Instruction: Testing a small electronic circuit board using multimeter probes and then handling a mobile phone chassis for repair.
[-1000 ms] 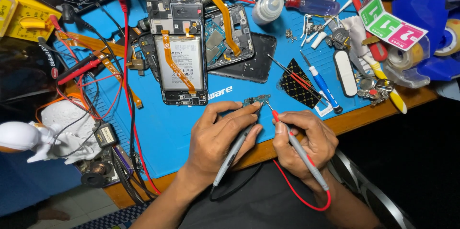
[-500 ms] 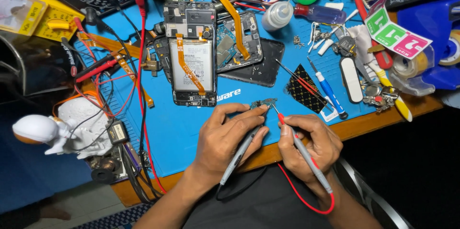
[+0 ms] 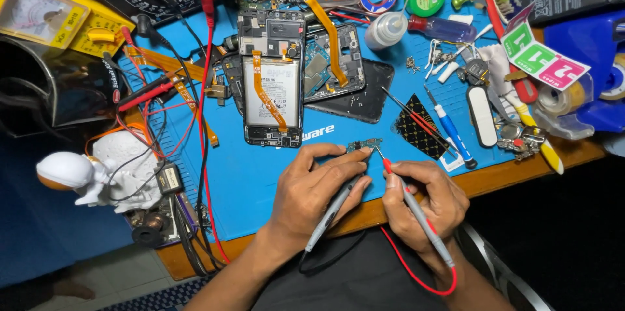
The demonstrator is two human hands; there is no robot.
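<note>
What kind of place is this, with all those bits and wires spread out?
Most likely a phone repair bench. An opened phone lies on a blue work mat, a yellow meter sits at the corner, and both hands hold test probes to a small circuit board.

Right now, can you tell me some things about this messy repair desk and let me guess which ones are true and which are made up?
1. The right hand holds a probe with a red tip. True.
2. The left hand holds a screwdriver with a blue handle. False: it holds a grey and black probe; the blue-handled screwdriver lies on the mat.
3. Both probes point at a small circuit board. True.
4. The opened phone lies under the left hand. False: it lies apart, farther up on the blue mat.
5. A white astronaut figure stands off the mat's left edge. True.
</note>
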